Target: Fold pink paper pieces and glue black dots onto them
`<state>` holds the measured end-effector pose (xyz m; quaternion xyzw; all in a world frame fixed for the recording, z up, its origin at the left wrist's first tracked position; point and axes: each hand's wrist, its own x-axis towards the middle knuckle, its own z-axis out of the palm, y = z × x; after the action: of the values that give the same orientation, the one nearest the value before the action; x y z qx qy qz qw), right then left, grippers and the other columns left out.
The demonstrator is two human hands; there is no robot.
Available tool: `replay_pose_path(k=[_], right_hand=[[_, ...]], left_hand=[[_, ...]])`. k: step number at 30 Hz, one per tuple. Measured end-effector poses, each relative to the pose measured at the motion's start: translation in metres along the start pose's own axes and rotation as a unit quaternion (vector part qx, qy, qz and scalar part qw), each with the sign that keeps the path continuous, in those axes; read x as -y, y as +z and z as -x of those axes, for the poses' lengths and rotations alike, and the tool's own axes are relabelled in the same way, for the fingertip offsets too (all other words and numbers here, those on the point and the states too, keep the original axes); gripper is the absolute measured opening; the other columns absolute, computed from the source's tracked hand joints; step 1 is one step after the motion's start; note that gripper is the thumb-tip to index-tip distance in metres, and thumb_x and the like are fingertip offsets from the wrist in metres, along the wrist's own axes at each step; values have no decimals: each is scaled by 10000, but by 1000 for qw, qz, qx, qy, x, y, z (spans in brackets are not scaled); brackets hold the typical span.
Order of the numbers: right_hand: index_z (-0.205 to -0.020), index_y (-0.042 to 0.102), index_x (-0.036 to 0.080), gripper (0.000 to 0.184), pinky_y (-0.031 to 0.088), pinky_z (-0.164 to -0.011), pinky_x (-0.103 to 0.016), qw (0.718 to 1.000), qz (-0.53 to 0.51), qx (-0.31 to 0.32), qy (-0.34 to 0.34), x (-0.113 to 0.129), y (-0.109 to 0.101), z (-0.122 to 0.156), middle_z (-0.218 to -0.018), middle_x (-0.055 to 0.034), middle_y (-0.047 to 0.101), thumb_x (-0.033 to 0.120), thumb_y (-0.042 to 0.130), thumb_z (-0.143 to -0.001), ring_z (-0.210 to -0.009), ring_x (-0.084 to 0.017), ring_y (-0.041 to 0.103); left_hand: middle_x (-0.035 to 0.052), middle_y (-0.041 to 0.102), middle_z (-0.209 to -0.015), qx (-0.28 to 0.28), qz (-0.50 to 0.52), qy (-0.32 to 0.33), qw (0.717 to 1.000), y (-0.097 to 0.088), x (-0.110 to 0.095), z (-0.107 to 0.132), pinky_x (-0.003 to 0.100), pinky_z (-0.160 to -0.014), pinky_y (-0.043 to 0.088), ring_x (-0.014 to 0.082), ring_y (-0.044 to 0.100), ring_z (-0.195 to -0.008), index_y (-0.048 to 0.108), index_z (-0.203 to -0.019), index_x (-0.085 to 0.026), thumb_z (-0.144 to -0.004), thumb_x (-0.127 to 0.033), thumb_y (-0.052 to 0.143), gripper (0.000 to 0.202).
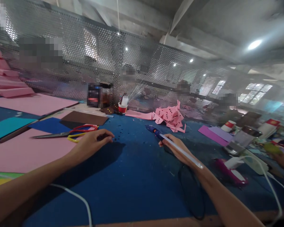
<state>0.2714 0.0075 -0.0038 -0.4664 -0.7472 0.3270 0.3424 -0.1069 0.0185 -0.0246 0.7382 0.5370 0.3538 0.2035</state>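
My right hand [174,146] is closed around a blue pen-shaped glue gun [154,130], with a long translucent stick running back along my wrist. Its blue tip points away to the left, over the table. My left hand [94,141] rests over the edge of a pink sheet, thumb and index finger pinched together; what sits between them is too small to make out. Scattered by those fingertips are several tiny black bits [118,136]. Scissors [71,134] with red and yellow handles lie beside my left hand. Further back sits a heap of pink paper strips with black dots [170,116].
Coloured sheets, including a brown sheet [85,118] and a teal sheet [11,126], cover the left side. At the back stand a paper cup [122,107] and a perforated metal screen [151,66]. A white cable [81,197] and a black loop [191,201] cross the front.
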Motion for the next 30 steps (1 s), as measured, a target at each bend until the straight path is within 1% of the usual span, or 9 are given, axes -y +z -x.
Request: replay_pose_path(k=[3,7,11,15,20,22,27,30], right_hand=[[-1067,618,199,336,507,-886,-350,1000,-2,-20,-10,-4,-3,-1,-990,-65,731,507,542,-958,-917,-212,699],[-996,656,195,351,508,-901,-352,1000,-18,-23,-2,-7,-9,-2,-972,-57,722,522,533,-960,-915,-205,692],[-960,674,174,388,515,-887,-339,999,-48,4,4,-3,-16,-1,-959,-58,718,536,534,-959,-882,-188,686],[-1003,675,149,440,530,-865,-342,995,-97,29,15,0,-22,1,-972,-77,721,559,521,-963,-843,-180,692],[-1032,672,129,499,558,-857,-359,986,-161,42,34,-4,-23,3,-1006,-110,720,601,544,-937,-854,-195,695],[-1043,671,131,495,563,-866,-363,981,-183,46,36,-3,-22,4,-1014,-111,717,600,557,-930,-861,-196,693],[-1047,664,146,445,558,-896,-368,973,-221,59,34,3,-13,6,-1014,-104,715,566,562,-943,-859,-190,700],[-1056,659,152,450,559,-894,-374,976,-207,56,23,5,-9,7,-1017,-105,717,574,545,-948,-865,-194,704]], left_hand=[[17,776,-940,9,-3,-5,1000,0,1,0,317,-844,478,252,687,-951,701,-997,-241,-876,-554,543,372],[16,772,-953,16,-7,-8,1000,0,1,0,321,-860,470,251,683,-966,693,-1007,-241,-885,-555,529,375],[5,771,-950,13,-20,1,1000,-1,3,-1,314,-848,467,256,676,-968,693,-1001,-250,-884,-572,533,379],[6,768,-968,21,-25,15,999,-1,11,-3,316,-852,462,264,669,-979,697,-1020,-265,-891,-565,530,367],[30,768,-977,14,-21,20,999,0,18,-6,329,-872,476,272,680,-964,711,-1015,-263,-866,-589,549,393],[38,770,-968,15,-14,17,1000,-1,15,-6,329,-857,487,272,686,-949,717,-1010,-252,-862,-595,549,410],[26,773,-900,10,22,15,1000,-2,1,-2,298,-773,500,250,698,-885,729,-972,-236,-871,-572,536,400],[36,770,-894,8,27,19,999,-2,-5,1,298,-769,498,247,696,-875,719,-960,-221,-877,-550,525,391]])
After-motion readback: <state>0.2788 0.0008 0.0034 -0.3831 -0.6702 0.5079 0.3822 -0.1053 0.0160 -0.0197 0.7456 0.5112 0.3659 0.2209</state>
